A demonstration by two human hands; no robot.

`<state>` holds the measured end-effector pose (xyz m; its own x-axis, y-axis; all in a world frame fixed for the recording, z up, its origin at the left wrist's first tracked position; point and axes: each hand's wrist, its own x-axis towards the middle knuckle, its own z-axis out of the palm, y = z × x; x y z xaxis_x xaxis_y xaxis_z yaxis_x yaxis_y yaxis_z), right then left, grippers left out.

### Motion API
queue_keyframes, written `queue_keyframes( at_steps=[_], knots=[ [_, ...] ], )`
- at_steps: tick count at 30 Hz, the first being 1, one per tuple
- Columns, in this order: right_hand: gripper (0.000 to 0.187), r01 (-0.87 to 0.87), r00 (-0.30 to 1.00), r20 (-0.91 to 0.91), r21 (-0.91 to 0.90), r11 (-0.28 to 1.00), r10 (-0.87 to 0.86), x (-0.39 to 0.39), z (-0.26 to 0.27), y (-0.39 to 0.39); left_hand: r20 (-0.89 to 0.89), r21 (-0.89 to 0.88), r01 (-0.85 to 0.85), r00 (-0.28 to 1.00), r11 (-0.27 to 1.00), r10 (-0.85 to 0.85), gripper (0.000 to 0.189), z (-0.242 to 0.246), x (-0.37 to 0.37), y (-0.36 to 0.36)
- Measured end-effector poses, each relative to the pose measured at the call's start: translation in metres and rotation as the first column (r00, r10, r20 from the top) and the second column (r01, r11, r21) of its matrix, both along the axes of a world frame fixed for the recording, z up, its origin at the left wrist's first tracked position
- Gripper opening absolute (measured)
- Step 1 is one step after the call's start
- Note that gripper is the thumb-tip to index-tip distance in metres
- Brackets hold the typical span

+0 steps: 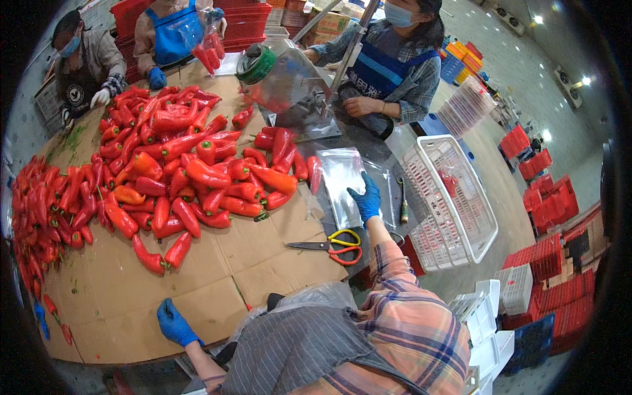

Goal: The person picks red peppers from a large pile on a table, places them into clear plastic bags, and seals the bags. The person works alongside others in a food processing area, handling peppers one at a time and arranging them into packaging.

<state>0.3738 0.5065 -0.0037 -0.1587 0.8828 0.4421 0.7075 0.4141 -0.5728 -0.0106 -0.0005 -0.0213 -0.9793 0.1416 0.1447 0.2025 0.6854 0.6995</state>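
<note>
My left hand [176,323], in a blue glove, rests over the cardboard near the table's front edge. Its fingers are curled in, and nothing shows in them. My right hand [366,198], also gloved in blue, lies on a stack of clear plastic bags [338,170], thumb and fingers apart. Scissors [328,246] with one yellow and one red handle lie just left of that wrist, blades pointing left. A large heap of red peppers [182,168] covers the middle and left of the cardboard-covered table [197,291]. One pepper [314,174] lies against the bags' left edge.
A white plastic crate [456,207] stands right of the bags, near a thin wooden-handled tool [404,210]. A bench machine with green tape [256,64] stands at the back beside a co-worker [390,74]. Two more people work at the far left. Red crates [555,202] are stacked at right.
</note>
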Motion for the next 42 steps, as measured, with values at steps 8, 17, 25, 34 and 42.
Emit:
queue_keyframes(
  at_steps=[8, 17, 25, 34, 42],
  knots=[
    [0.038, -0.124, 0.933, 0.317, -0.157, 0.980, 0.169, -0.044, 0.001, -0.031, -0.013, 0.064, 0.006, 1.000, 0.998, -0.005, 0.025, 0.001, 0.002, 0.001],
    [0.018, -0.056, 0.998, -0.006, -0.103, 0.993, 0.056, -0.049, 0.001, -0.025, -0.072, 0.031, 0.015, 0.997, 0.999, -0.013, 0.022, -0.007, 0.003, -0.002],
    [0.012, -0.462, 0.823, -0.382, -0.016, 0.887, 0.421, -0.143, 0.095, -0.120, 0.241, 0.570, 0.105, 0.927, 0.815, -0.288, 0.027, 0.031, 0.012, 0.030],
    [0.029, -0.974, 0.152, -0.487, 0.072, 0.213, 0.860, -0.229, 0.116, -0.286, 0.090, 0.802, 0.239, 0.858, 0.547, -0.506, 0.056, 0.129, 0.073, 0.101],
    [0.061, -0.832, 0.533, -0.841, -0.541, -0.122, 0.093, -0.234, 0.060, -0.282, 0.355, 0.831, -0.182, 0.901, 0.525, -0.250, 0.044, 0.168, 0.058, 0.048]
  ],
)
